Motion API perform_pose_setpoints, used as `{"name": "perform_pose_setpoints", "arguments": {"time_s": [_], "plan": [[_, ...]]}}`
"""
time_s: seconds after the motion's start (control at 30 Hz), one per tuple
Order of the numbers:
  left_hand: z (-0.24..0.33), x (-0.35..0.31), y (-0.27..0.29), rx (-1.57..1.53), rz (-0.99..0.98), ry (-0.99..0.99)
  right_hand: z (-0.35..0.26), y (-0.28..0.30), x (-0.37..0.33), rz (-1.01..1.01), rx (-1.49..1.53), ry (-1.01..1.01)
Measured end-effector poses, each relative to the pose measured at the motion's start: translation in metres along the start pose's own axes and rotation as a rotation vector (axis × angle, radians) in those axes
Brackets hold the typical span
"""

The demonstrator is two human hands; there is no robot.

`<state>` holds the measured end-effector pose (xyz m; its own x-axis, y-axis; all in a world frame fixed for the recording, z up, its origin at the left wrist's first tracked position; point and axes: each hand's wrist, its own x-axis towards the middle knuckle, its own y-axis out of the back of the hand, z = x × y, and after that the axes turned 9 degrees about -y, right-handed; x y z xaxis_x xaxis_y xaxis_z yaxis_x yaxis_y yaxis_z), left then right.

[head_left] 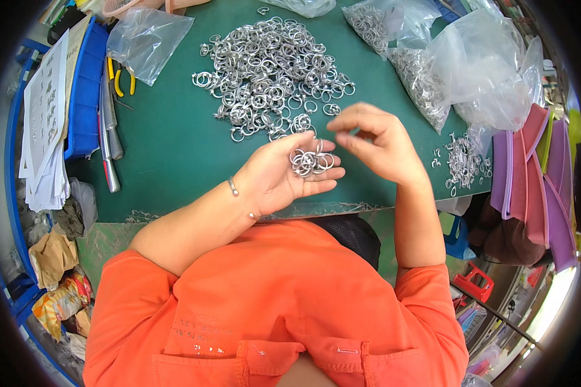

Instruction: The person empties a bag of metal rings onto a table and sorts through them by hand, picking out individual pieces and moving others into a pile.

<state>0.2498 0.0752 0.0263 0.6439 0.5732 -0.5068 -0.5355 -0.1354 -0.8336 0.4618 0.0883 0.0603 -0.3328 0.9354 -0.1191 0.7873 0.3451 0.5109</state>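
At frame centre I see the left hand (271, 175), palm upturned, fingers loosely extended, cradling rings (310, 162); the right hand (382, 143) curls just beside, its grip unclear to me. A ring pile (265, 71) covers the desk (164, 132), upper centre.

Green desk (168, 151), loaded at the far middle and on both sides.
On my feed I record one large heap of silver-coloured rings (271, 74); to its left, a clear plastic bag (150, 42); nearer the left edge, yellow-handled pliers (117, 85) and long hand tools (112, 151) beside a blue bin (84, 119); at far right, clear bags of small metal pieces (419, 80); nearer, a loose scatter of silvery pieces (463, 161).
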Motion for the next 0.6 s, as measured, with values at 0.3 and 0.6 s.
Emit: {"name": "perform_pose_setpoints", "arguments": {"time_s": [0.3,0.6], "plan": [[-0.004,-0.003,0.0,0.084,0.041,0.035,0.041,-0.025,0.015,0.491,-0.296,0.046],[-0.007,-0.001,0.012,-0.026,-0.055,0.045,0.014,-0.041,0.032,0.255,-0.282,0.242]]}}
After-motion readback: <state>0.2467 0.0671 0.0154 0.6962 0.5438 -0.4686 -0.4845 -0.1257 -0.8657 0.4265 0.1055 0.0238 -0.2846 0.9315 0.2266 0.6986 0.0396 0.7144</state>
